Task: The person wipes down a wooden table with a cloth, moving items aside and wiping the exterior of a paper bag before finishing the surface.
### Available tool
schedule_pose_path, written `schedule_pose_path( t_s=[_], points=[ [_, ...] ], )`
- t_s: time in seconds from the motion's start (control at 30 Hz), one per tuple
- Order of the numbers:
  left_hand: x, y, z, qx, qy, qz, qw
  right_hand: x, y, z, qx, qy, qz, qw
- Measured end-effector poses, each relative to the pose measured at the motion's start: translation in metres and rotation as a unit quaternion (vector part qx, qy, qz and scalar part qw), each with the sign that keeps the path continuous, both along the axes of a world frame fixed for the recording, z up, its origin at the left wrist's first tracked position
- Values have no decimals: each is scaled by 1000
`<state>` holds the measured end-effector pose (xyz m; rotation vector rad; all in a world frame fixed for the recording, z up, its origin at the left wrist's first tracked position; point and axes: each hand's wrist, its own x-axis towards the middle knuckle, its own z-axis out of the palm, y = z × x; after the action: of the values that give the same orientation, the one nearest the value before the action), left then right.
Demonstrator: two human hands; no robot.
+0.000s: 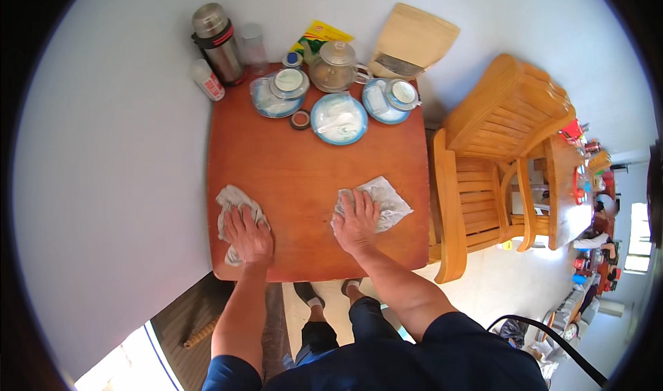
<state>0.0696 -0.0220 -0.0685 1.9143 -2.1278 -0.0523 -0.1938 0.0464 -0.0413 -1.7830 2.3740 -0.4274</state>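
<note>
My left hand [248,235] presses with spread fingers on a crumpled grey cloth [228,197] near the left edge of a reddish wooden table [295,184]. Under my right hand [358,220], a whitish cloth or paper wipe [391,204] lies partly unfolded near the table's right side. Whether the fingers grip either one cannot be told; both hands look flat on top. Beyond them sit a blue-rimmed plate with a wrapped spoon [339,124], a roll of dark tape [300,119] and two more blue-rimmed plates with wrapped dishes [277,101].
Along the wall stand a steel thermos [220,44], a white spray can or bottle [208,80], a clear cup [254,47], a glass teapot [334,67] and a brown paper pouch [412,39]. A wooden armchair [476,184] is at the right. People are visible far right.
</note>
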Motion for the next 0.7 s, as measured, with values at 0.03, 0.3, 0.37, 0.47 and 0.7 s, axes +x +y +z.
schedule_pose_path(
  t_s=[0.03, 0.3, 0.37, 0.47, 0.7],
  points=[
    [2, -20, -2, -13, 9, -9, 1000, 2, -3, -1, 3, 9, -7, 1000],
    [-1, -175, -10, -91, 33, -80, 992, 2, -1, -16, 35, 25, -13, 999],
    [2, -204, -13, -111, 20, -95, 989, 4, -2, -16, 37, 22, -10, 999],
    [-3, -244, -20, -134, 15, -99, 986, 5, -3, -16, 39, 27, -7, 999],
    [-21, -287, -22, -128, 20, -96, 987, 1, -3, -15, 44, 36, -7, 998]
  ],
)
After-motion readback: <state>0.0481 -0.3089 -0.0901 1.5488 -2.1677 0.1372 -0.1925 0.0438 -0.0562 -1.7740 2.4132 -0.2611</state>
